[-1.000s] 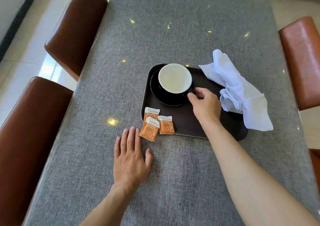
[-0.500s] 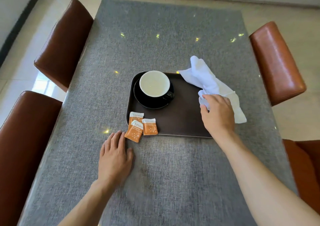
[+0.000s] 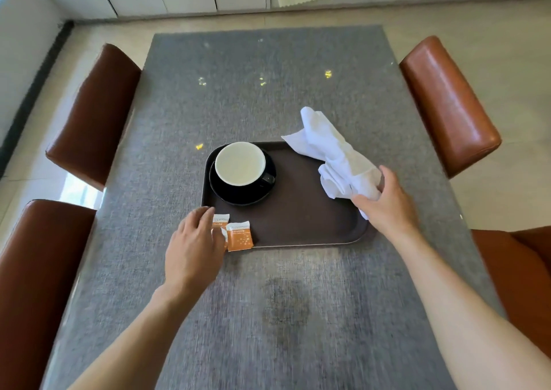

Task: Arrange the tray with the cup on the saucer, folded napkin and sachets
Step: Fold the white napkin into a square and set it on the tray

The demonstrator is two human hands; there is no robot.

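Note:
A dark brown tray (image 3: 301, 219) lies on the grey table. At its far left corner a black cup (image 3: 240, 163), pale inside, stands on a black saucer (image 3: 242, 194). Orange sachets (image 3: 238, 236) lie at the tray's near left corner; my left hand (image 3: 192, 245) hovers over them with fingers spread, hiding part of them. A crumpled white napkin (image 3: 334, 151) drapes over the tray's far right corner. My right hand (image 3: 387, 204) grips the napkin's near end above the tray's right edge.
The grey table (image 3: 268, 315) stretches ahead. Two brown leather chairs (image 3: 92, 115) stand along its left side and two more (image 3: 447, 103) along its right. White cabinets and a pale floor lie beyond the far end.
My left hand has moved forward from the table onto the sachets. My right hand has shifted right and taken hold of the napkin's near end. The camera view has tilted up.

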